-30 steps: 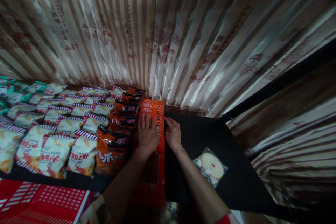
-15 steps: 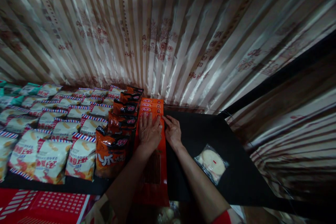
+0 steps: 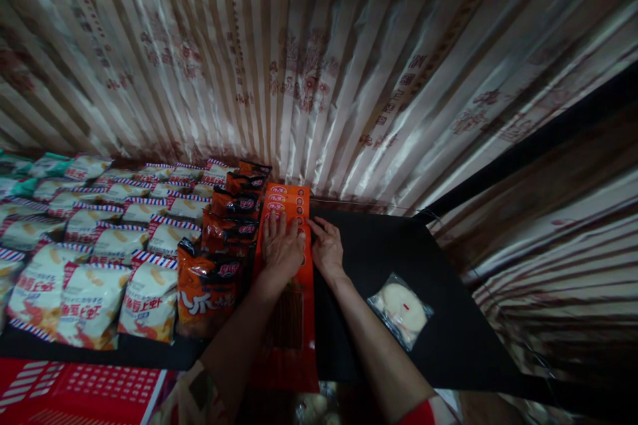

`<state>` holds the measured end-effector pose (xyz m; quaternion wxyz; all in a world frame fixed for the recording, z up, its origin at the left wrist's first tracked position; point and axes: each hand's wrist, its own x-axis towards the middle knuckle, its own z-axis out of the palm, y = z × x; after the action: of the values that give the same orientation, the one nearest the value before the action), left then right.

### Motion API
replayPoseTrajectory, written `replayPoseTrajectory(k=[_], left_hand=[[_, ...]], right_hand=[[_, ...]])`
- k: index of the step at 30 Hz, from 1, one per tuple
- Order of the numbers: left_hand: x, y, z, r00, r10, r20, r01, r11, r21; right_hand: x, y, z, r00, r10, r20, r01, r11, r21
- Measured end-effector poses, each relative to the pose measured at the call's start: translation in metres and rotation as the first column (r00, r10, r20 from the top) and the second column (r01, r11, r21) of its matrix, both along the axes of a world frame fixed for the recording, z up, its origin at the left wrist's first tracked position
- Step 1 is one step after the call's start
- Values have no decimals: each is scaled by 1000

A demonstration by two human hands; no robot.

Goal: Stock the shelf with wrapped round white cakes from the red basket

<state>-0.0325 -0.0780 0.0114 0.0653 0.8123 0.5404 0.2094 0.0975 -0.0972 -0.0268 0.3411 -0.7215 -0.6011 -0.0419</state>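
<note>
A row of overlapping long orange snack packets (image 3: pixel 289 322) lies on the black shelf, the nearest one showing brown sticks through a window. My left hand (image 3: pixel 283 246) rests flat on top of them, fingers stretched toward the far end. Against their right edge sits my right hand (image 3: pixel 327 247), its fingers partly bent and the fingertips touching the packet side; nothing shows in its grasp. Just left of the packets stands a column of orange-and-black snack bags (image 3: pixel 207 292).
Several rows of white snack bags (image 3: pixel 94 305) with striped tops fill the left, with green bags (image 3: pixel 50 165) behind. A clear-wrapped round pale item (image 3: pixel 401 309) lies on the black shelf (image 3: pixel 458 325). A red basket (image 3: pixel 84 388) is at lower left; a striped sheet (image 3: pixel 309 13) hangs behind.
Both hands keep nearly the same place on the orange packets. The view has shifted slightly, and the bags at left appear a little farther left.
</note>
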Motion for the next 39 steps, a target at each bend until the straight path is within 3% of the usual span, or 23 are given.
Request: replayPoseTrajectory(k=[8, 15, 29, 34, 39], left_hand=[[-4, -2, 6, 997, -34, -67, 34, 999, 2], [-9, -27, 14, 994, -84, -70, 86, 996, 26], [-15, -32, 4, 991, -83, -101, 80, 996, -33], [-14, -33, 6, 992, -77, -101, 72, 996, -56], [-15, -32, 6, 991, -86, -99, 79, 994, -73]], right_hand=[[0, 0, 1, 1000, -2, -10, 2, 1000, -20], [2, 0, -3, 999, 16, -37, -16, 1000, 10], [2, 0, 0, 995, 26, -92, -22, 999, 44], [4, -15, 3, 988, 57, -142, -39, 992, 123], [-1, -38, 7, 989, 62, -137, -49, 995, 91]])
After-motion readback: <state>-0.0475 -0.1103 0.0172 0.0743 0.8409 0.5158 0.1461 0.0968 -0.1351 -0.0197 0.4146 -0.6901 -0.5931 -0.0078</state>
